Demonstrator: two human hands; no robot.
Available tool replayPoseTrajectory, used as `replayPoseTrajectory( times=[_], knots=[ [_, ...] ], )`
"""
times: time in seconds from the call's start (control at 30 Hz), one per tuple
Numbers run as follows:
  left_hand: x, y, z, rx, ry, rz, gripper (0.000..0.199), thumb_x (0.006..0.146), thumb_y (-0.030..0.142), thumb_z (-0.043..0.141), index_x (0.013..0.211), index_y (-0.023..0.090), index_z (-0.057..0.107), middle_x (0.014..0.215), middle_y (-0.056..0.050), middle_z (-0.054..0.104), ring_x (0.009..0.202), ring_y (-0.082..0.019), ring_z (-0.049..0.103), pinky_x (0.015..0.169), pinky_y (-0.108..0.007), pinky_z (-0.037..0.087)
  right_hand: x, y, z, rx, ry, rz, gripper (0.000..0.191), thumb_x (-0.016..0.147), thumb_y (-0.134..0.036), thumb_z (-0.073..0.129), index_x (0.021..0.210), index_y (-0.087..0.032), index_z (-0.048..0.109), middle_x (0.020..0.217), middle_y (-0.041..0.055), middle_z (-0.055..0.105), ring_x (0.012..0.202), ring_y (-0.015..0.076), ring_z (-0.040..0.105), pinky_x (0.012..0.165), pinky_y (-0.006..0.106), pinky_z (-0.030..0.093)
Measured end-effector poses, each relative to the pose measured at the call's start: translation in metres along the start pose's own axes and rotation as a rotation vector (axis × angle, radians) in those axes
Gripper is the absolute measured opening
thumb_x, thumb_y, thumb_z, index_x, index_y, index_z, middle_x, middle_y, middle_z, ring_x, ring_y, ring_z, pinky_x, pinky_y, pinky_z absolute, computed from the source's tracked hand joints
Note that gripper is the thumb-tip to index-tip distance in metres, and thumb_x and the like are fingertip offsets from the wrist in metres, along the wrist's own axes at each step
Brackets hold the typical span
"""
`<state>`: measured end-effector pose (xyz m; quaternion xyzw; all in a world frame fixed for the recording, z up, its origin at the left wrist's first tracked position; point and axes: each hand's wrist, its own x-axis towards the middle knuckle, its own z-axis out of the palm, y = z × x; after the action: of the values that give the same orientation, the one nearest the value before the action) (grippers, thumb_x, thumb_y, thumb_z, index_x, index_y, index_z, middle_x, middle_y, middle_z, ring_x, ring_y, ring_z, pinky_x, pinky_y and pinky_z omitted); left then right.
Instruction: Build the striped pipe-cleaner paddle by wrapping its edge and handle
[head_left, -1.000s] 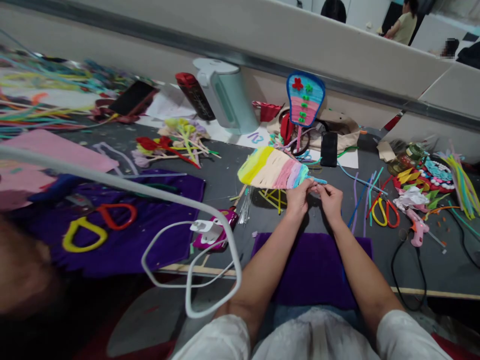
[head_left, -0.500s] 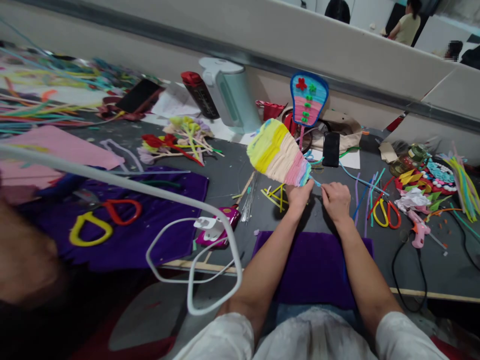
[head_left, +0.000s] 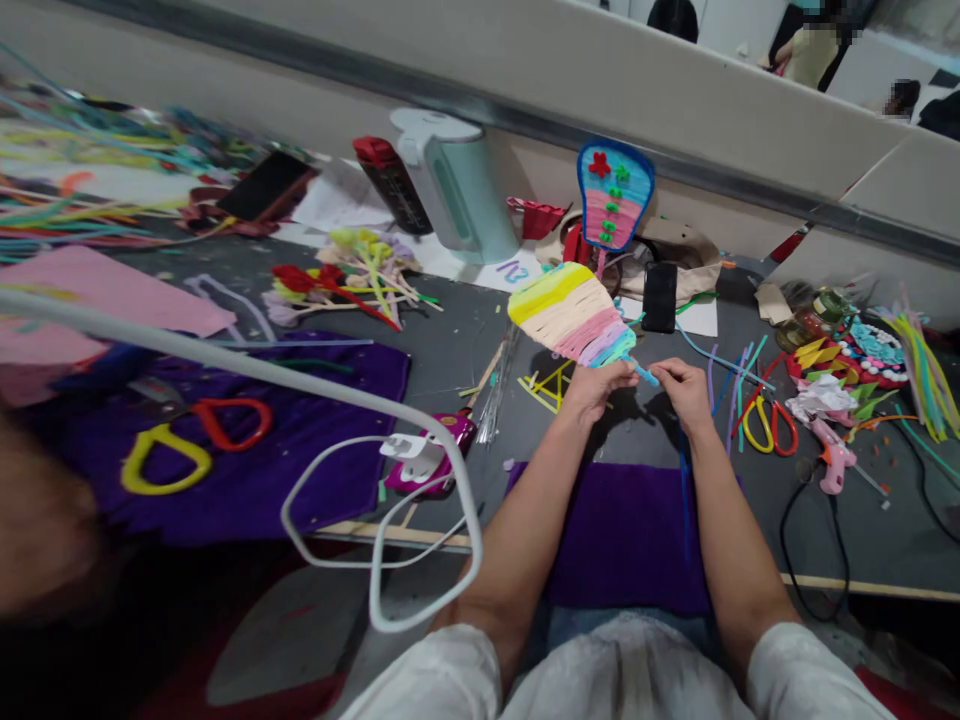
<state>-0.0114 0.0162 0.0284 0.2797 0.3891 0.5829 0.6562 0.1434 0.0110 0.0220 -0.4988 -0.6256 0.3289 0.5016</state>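
A striped fan (head_left: 566,315) of fuzzy pipe cleaners, yellow, cream, pink, lilac and blue, tilts up to the left above the table. My left hand (head_left: 596,388) is closed around its narrow lower end. Light blue winding covers the short handle (head_left: 645,373), which sticks out to the right of that hand. My right hand (head_left: 684,390) pinches at the handle's tip, and a darker blue pipe cleaner (head_left: 685,490) hangs below it. Exactly what lies between the right fingertips is hidden. A finished-looking fan (head_left: 616,195) with a blue rim and a red flower stands upright behind.
A purple cloth (head_left: 622,540) lies over the table edge and my lap. Scissors (head_left: 772,425) and a pink glue gun (head_left: 834,458) lie at right. A kettle (head_left: 457,190) stands behind. At left, a white cable (head_left: 330,385) crosses the view near another person's blurred arm (head_left: 45,510).
The striped fan has tipped lower and turned flatter, its top swinging down to the right. My right hand has shifted slightly to the right, and more of the blue handle shows.
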Motion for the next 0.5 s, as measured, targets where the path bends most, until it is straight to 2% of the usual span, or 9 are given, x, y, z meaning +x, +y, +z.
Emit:
replayPoseTrajectory(
  times=[0.13,0.23,0.3,0.4,0.5],
  knots=[
    [0.001,-0.004,0.002,-0.099,0.097,-0.018,0.022,0.049,0.018,0.077,0.065,0.012,0.065,0.063,-0.003,0.065,0.055,-0.012,0.061,0.062,-0.026,0.054,-0.004,-0.001,0.014,0.108,0.038,0.068,0.022,0.078,-0.035,0.061,0.075,-0.017,0.073,0.067,0.0015,0.069,0.066,0.0159,0.06,0.066,0.027,0.045],
    [0.002,-0.009,0.005,-0.157,0.198,0.004,0.019,0.051,0.017,0.077,0.064,0.012,0.064,0.062,-0.002,0.064,0.055,-0.011,0.061,0.063,-0.025,0.054,-0.009,0.001,0.027,0.093,0.066,0.082,0.025,0.079,-0.038,0.061,0.073,-0.017,0.073,0.06,0.0001,0.067,0.06,0.0152,0.058,0.062,0.026,0.044],
    [0.002,-0.012,0.008,-0.161,0.247,0.053,0.019,0.052,0.017,0.075,0.065,0.012,0.064,0.063,-0.002,0.065,0.055,-0.01,0.061,0.064,-0.025,0.054,-0.013,0.002,0.034,0.039,0.082,0.084,0.028,0.08,-0.04,0.06,0.071,-0.017,0.073,0.06,0.0002,0.067,0.058,0.0151,0.058,0.059,0.026,0.042],
    [0.002,-0.015,0.012,-0.101,0.336,0.167,0.017,0.054,0.019,0.073,0.067,0.012,0.063,0.063,-0.001,0.065,0.054,-0.012,0.061,0.063,-0.026,0.054,-0.018,0.002,0.041,-0.109,0.064,0.069,0.03,0.085,-0.041,0.054,0.078,-0.019,0.074,0.065,0.0006,0.07,0.059,0.0157,0.059,0.059,0.026,0.042],
    [0.005,-0.017,0.012,0.022,0.433,0.304,0.014,0.057,0.021,0.071,0.063,0.015,0.06,0.06,0.0,0.063,0.055,-0.014,0.061,0.061,-0.027,0.053,-0.023,-0.001,0.041,-0.337,0.003,-0.049,0.029,0.09,-0.034,0.048,0.085,-0.021,0.073,0.075,0.0033,0.071,0.069,0.0174,0.062,0.066,0.027,0.043]
  ],
)
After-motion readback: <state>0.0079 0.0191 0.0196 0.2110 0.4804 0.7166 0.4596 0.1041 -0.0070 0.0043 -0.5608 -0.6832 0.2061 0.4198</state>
